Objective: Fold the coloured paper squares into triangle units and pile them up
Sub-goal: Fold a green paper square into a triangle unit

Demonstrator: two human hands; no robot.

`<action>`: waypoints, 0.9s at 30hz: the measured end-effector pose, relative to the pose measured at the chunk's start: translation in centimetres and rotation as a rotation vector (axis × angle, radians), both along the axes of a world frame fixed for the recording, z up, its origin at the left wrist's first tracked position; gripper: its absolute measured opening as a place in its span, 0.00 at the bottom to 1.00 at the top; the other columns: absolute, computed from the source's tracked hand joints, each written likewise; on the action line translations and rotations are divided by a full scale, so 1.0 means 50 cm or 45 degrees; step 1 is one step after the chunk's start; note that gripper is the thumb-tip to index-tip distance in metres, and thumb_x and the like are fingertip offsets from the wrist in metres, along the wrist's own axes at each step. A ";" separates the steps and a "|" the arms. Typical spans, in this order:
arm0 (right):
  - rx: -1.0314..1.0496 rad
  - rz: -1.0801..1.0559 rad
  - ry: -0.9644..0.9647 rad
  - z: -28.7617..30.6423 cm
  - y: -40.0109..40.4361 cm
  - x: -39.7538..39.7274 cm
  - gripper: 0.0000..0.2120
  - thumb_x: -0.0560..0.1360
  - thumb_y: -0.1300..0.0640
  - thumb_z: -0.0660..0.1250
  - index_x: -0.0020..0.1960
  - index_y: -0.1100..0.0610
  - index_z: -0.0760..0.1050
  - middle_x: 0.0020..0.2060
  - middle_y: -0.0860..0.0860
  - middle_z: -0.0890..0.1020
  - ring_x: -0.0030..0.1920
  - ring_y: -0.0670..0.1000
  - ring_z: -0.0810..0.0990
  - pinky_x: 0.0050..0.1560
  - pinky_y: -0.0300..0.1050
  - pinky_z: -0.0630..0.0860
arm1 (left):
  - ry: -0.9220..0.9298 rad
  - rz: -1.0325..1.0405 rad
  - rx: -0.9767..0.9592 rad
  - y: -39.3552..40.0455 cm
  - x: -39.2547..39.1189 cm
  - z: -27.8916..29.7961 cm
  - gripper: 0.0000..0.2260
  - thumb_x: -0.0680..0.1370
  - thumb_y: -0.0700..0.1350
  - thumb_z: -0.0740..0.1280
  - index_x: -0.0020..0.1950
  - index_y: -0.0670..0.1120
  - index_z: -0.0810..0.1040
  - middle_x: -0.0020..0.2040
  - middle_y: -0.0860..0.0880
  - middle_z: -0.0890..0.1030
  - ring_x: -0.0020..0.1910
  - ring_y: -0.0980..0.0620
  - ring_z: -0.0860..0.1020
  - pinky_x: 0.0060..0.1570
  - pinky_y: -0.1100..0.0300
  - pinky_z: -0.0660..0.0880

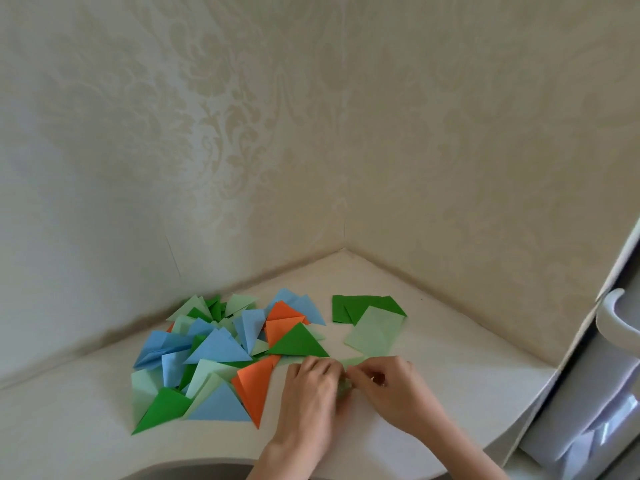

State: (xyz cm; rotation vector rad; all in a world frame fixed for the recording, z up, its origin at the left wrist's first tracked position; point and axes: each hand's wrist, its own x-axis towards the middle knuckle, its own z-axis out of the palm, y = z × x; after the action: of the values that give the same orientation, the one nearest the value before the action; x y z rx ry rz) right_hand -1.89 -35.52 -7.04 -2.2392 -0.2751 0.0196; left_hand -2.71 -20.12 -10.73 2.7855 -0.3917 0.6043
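Pinching from both sides, the two hands met over a pale green paper piece (346, 388) near the front of the tabletop (433, 358). The left hand (310, 393) lay knuckles-up with its fingers (320, 367) curled down onto the paper, and the right hand (388, 386) had its fingers (362, 374) bent in tight against the same piece. Both hands had hold of it, with hardly any gap between fingertips and paper; most of the sheet was hidden beneath them, so the exact fold could not be read.

By my judgement the step in hand was creasing this pale green square into a triangle unit, partway through. The next move would call for lining the edges up cleanly, pressing the crease flat against the tabletop, then setting the finished unit on the pile.

Just left of the hands lay that pile of folded triangles (221, 358) in blue, orange, dark green and pale green, loosely spread and overlapping, with an orange triangle (254, 388) nearest the left hand. Beyond the hands, a pale green square (372, 332) lay unfolded, overlapping a few dark green squares (349, 306) farther back. These still awaited folding, so the task looked well along but unfinished.
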 end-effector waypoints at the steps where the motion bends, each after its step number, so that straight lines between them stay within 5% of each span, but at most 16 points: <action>1: -0.031 0.009 -0.049 0.002 -0.003 0.000 0.10 0.72 0.44 0.70 0.45 0.50 0.83 0.34 0.45 0.81 0.34 0.40 0.75 0.34 0.33 0.69 | 0.021 -0.024 -0.060 0.005 0.001 -0.007 0.10 0.64 0.48 0.75 0.42 0.55 0.79 0.42 0.60 0.80 0.45 0.57 0.76 0.39 0.63 0.73; 4: -0.252 0.061 -0.075 -0.006 -0.019 0.014 0.21 0.63 0.36 0.74 0.53 0.42 0.79 0.42 0.42 0.73 0.40 0.40 0.72 0.37 0.32 0.67 | 0.037 -0.079 -0.245 0.021 -0.003 -0.008 0.06 0.69 0.43 0.70 0.43 0.53 0.80 0.47 0.60 0.81 0.49 0.55 0.75 0.46 0.56 0.74; 6: -0.385 0.105 -0.090 -0.017 -0.020 0.024 0.19 0.65 0.37 0.73 0.53 0.42 0.80 0.44 0.42 0.70 0.43 0.41 0.71 0.42 0.34 0.69 | 0.000 -0.051 -0.210 0.034 -0.004 -0.004 0.04 0.69 0.45 0.70 0.41 0.53 0.80 0.47 0.62 0.80 0.47 0.55 0.73 0.44 0.58 0.71; 13: -0.241 -0.020 -0.191 -0.041 -0.005 0.034 0.09 0.72 0.43 0.69 0.46 0.46 0.83 0.40 0.41 0.71 0.42 0.43 0.73 0.42 0.37 0.68 | 0.022 0.138 -0.381 0.062 0.007 -0.020 0.05 0.69 0.51 0.75 0.40 0.53 0.81 0.40 0.60 0.76 0.43 0.55 0.70 0.46 0.62 0.66; 17: -0.272 -0.096 -0.187 -0.048 0.009 0.041 0.09 0.72 0.42 0.68 0.42 0.45 0.82 0.39 0.41 0.72 0.42 0.43 0.73 0.46 0.40 0.69 | 0.023 0.174 -0.356 0.047 0.011 -0.024 0.09 0.73 0.56 0.70 0.40 0.51 0.79 0.39 0.56 0.74 0.43 0.53 0.70 0.47 0.59 0.69; 22: -0.357 -0.129 -0.201 -0.054 0.018 0.043 0.11 0.70 0.37 0.67 0.41 0.44 0.77 0.41 0.42 0.72 0.43 0.46 0.75 0.47 0.41 0.70 | -0.024 0.258 -0.235 0.025 0.017 -0.026 0.13 0.69 0.56 0.73 0.34 0.51 0.72 0.34 0.53 0.72 0.36 0.49 0.71 0.36 0.54 0.71; 27: -0.329 -0.141 -0.194 -0.058 0.012 0.046 0.12 0.68 0.40 0.70 0.42 0.43 0.70 0.41 0.42 0.73 0.43 0.44 0.74 0.44 0.38 0.68 | 0.042 0.205 -0.405 0.039 0.022 -0.029 0.10 0.71 0.51 0.73 0.40 0.52 0.71 0.37 0.57 0.73 0.39 0.52 0.70 0.42 0.57 0.70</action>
State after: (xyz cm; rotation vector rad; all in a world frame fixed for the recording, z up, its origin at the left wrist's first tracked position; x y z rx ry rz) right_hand 0.42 -34.92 -9.94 -2.5143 -0.2411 -0.1851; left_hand -1.58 -18.17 -12.20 2.5310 -0.0562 0.5963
